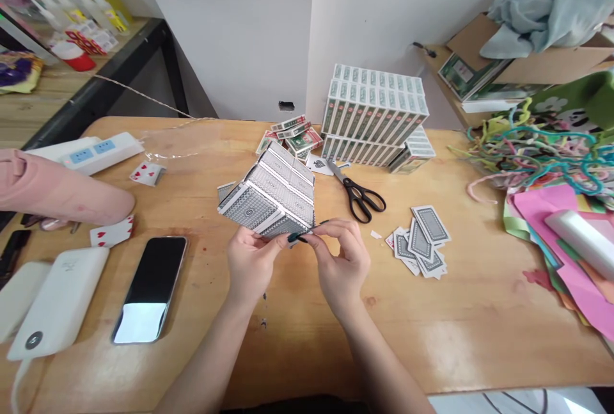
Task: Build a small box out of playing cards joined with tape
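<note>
A box-like structure built from playing cards [268, 190], with grey patterned backs outward, is tilted in front of me above the table. My left hand [252, 260] grips its lower near edge, thumb on the outside. At the lower right corner my right hand [343, 260] pinches with thumb and forefinger, close to the left thumb; what lies between these fingertips is too small to make out. Black-handled scissors [362, 196] lie just beyond the right hand. Loose playing cards [422, 241] are spread face down to its right, some overlapping.
Stacked card boxes [374, 113] stand at the back, with a few opened packs [295, 135] beside them. A phone [151, 289], a white power bank [60, 302], a pink pouch [62, 190] and a power strip [103, 151] lie left. Coloured paper [561, 228] and pipe cleaners [542, 151] crowd the right.
</note>
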A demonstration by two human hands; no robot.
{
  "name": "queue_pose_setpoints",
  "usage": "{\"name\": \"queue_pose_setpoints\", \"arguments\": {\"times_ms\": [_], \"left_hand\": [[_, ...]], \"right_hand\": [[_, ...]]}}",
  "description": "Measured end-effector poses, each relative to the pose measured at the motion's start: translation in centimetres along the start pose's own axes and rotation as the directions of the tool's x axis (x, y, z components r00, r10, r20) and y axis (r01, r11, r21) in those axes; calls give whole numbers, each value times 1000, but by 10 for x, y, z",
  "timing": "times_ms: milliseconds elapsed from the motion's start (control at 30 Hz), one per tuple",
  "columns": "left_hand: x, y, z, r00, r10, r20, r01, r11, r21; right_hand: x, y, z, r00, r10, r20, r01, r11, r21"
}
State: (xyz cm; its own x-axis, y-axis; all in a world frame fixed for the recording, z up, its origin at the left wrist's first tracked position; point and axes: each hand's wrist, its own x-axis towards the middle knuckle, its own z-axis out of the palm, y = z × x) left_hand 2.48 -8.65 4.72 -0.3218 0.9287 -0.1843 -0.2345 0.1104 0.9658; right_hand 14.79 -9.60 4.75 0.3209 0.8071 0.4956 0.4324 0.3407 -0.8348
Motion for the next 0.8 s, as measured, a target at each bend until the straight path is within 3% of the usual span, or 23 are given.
{"name": "queue_pose_setpoints", "arguments": {"times_ms": [100, 200, 267, 367, 533, 800], "left_hand": [[2, -1, 4, 998, -21, 61, 26, 995, -95], [3, 1, 9, 992, -64, 105, 80, 985, -155], [3, 4, 10, 990, -86, 109, 105, 978, -183], [3, 8, 11, 991, -91, 99, 110, 972, -209], [3, 9, 11, 989, -60, 133, 87, 974, -207], [4, 5, 11, 990, -51, 135, 76, 979, -188]], "right_hand": [[-5, -3, 3, 997, -20, -76, 19, 1000, -18], [-12, -6, 7, 973, -169, -154, 146, 978, -146], [-17, -6, 10, 952, -268, -150, 223, 939, -263], [-22, -8, 11, 945, -313, -93, 259, 893, -367], [-16, -13, 5, 957, -291, -9, 272, 904, -330], [-8, -11, 1, 950, -307, -50, 286, 926, -246]]}}
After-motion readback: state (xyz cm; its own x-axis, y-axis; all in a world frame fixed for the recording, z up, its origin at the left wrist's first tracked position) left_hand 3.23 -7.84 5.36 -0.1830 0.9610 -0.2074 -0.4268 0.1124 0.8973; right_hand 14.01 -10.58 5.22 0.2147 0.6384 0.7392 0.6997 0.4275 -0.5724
